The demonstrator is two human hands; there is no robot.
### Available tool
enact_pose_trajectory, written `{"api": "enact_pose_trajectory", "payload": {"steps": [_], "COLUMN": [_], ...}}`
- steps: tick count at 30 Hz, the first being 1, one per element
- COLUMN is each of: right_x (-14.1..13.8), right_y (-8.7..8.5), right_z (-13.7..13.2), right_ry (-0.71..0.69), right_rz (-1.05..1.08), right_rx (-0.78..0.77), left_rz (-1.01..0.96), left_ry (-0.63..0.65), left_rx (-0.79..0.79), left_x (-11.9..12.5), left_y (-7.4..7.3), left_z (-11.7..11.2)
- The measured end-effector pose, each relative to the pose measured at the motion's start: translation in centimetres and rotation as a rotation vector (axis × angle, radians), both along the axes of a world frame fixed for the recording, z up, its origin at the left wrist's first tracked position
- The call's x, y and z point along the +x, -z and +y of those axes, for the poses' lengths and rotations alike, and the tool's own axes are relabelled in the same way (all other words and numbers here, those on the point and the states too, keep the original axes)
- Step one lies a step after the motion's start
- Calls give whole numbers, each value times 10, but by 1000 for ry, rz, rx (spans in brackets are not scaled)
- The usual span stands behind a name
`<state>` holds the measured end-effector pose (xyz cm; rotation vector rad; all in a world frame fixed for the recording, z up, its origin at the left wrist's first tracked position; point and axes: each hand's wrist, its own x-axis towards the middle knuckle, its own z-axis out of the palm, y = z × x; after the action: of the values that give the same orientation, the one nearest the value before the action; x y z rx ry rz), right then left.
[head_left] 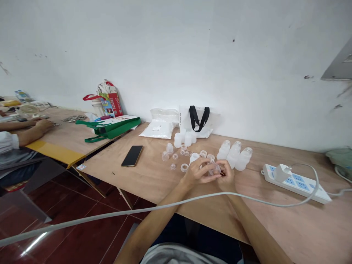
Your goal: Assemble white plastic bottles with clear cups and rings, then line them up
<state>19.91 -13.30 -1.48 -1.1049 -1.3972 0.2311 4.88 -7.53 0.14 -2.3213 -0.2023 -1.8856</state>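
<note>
My left hand (pixel 197 171) and my right hand (pixel 227 176) meet over the table, fingers closed around one clear plastic bottle part (pixel 215 169). It looks like a cap or collar; the fingers partly cover it. Just beyond my right hand, several frosted baby bottles (pixel 235 156) with clear tops stand in a group. To the left of my left hand lie loose clear parts: a ring collar (pixel 184 168), a nipple (pixel 173 166) and a domed cap (pixel 169 148). More frosted bottles (pixel 188 138) stand behind them.
A phone (pixel 132 156) lies at left. White plastic packs (pixel 158 129) and a black-handled bag (pixel 214 121) rest by the wall. At right is a power strip (pixel 297 183); its cable (pixel 176 202) crosses before my forearms. A co-worker's hand (pixel 44 124) is on the neighbouring table.
</note>
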Motion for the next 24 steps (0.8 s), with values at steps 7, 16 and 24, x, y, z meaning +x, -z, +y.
{"api": "enact_pose_trajectory", "payload": {"steps": [7, 16, 24], "right_x": [-4, -12, -9], "right_y": [-2, -5, 5], "right_z": [-4, -2, 3], "right_ry": [-128, -242, -67], "right_rz": [71, 215, 148], "right_rx": [-107, -107, 11], "left_rz": [-11, -79, -69], "left_ry": [-105, -65, -13], "left_rx": [-54, -86, -155], "left_x": [-3, -5, -2], "left_y": [3, -1, -1], "left_z": [3, 3, -1]}}
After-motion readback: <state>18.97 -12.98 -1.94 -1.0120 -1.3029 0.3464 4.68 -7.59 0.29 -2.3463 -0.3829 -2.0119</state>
